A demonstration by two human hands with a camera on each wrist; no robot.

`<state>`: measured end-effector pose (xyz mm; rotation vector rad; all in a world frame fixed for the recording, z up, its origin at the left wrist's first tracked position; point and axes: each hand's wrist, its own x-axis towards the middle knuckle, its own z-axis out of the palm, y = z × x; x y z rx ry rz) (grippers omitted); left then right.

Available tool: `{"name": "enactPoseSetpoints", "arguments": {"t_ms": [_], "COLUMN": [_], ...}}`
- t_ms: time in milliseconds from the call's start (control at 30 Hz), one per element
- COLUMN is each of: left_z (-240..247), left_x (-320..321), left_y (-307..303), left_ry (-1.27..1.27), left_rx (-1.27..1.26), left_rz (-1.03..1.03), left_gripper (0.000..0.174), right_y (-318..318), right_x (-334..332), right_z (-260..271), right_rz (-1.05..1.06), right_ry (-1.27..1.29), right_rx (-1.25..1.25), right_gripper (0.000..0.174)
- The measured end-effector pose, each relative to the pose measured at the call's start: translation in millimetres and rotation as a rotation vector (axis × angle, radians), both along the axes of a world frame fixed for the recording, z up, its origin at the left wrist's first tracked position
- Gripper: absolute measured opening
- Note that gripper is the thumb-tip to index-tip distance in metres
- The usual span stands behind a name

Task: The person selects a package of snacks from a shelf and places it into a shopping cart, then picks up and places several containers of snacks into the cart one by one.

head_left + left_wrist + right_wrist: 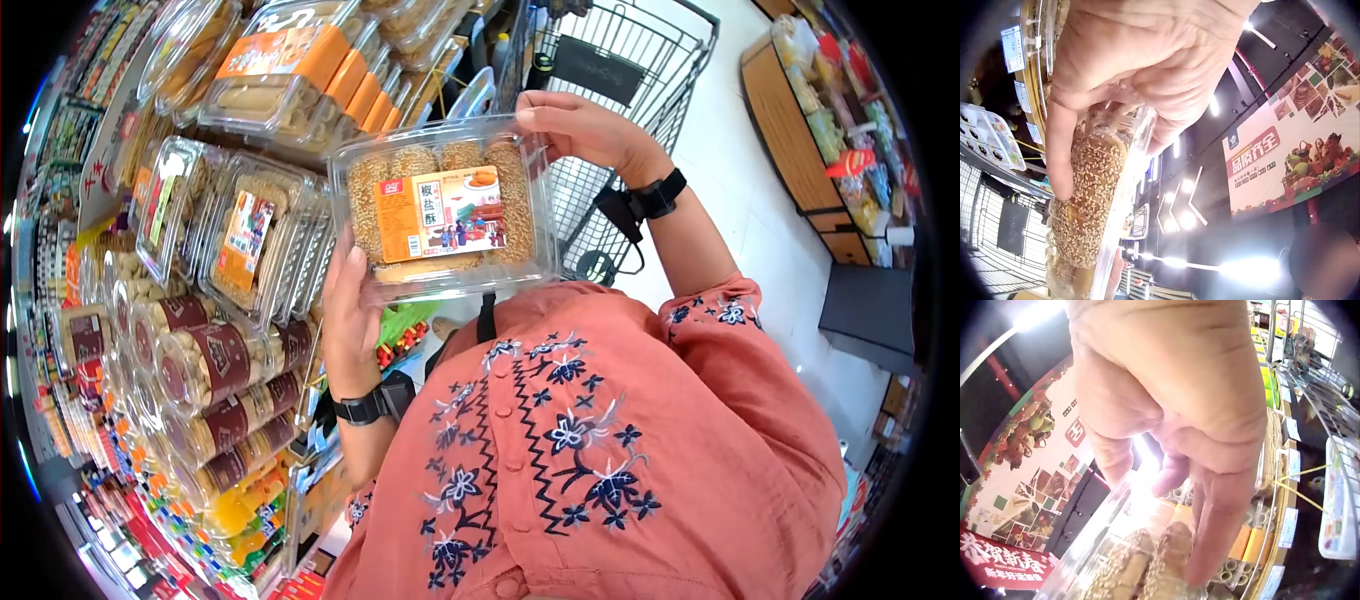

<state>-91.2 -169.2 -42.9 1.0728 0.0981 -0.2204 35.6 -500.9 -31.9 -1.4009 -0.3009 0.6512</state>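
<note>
A clear plastic box of sesame-coated pastries (pixel 518 205) is held up in front of my chest, its orange label facing me. My left hand (pixel 350 305) grips its lower left edge, and in the left wrist view that hand (pixel 1141 56) wraps round the box's narrow side, sesame pastry showing through the plastic. The upper right corner is held by my right hand (pixel 585 130). In the right wrist view, fingers and thumb of the right hand (pixel 1179 400) straddle the box edge. Similar sesame pastry boxes (pixel 265 240) are stacked just left of my left hand.
Larger pastry packs with orange bands (pixel 285 60) sit on the display behind the box. Round tubs with maroon labels (pixel 225 365) are piled at the left. A black shopping cart (pixel 640 60) stands beyond my right hand. A wooden display stand (pixel 790 130) is at the far right.
</note>
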Motion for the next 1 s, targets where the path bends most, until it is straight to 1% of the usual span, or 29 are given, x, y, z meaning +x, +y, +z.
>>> {"name": "enactPoseSetpoints", "arguments": {"t_ms": [33,133,167,267,300,400,567,767,833,867,1000], "left_z": [4,4,3,1,-1,0,-1,10,10,10,9], "left_x": [-5,-19,-22,-34,-37,-43,-52,-58,-59,-60,-61], "left_y": [2,10,13,24,27,27,27,24,25,24,25], "left_ry": [-0.003,-0.011,-0.012,0.001,-0.007,-0.024,-0.061,-0.079,-0.090,-0.094,-0.071], "left_rx": [-0.006,-0.020,-0.023,-0.043,-0.041,-0.041,-0.034,-0.066,-0.062,-0.059,-0.062], "left_rz": [0.036,0.146,0.183,0.204,0.219,0.274,0.349,0.355,0.355,0.354,0.370], "left_gripper": [0.057,0.055,0.055,0.056,0.055,0.054,0.055,0.056,0.052,0.049,0.051], "right_y": [7,28,30,44,49,61,71,75,74,73,74], "right_x": [-1,-8,-8,-19,-22,-32,-33,-31,-28,-28,-32], "right_z": [1,-1,-6,-7,-11,-8,-11,-9,-14,-13,2], "right_rz": [0.016,0.019,0.073,0.104,0.144,0.122,0.111,0.111,0.120,0.123,0.137], "right_ry": [0.014,0.101,0.086,0.120,0.137,0.174,0.154,0.119,0.114,0.114,0.108], "right_rx": [0.068,0.166,0.190,0.163,0.185,0.176,0.194,0.227,0.237,0.234,0.226], "right_gripper": [0.028,0.035,0.046,0.055,0.061,0.061,0.061,0.057,0.056,0.056,0.057]}}
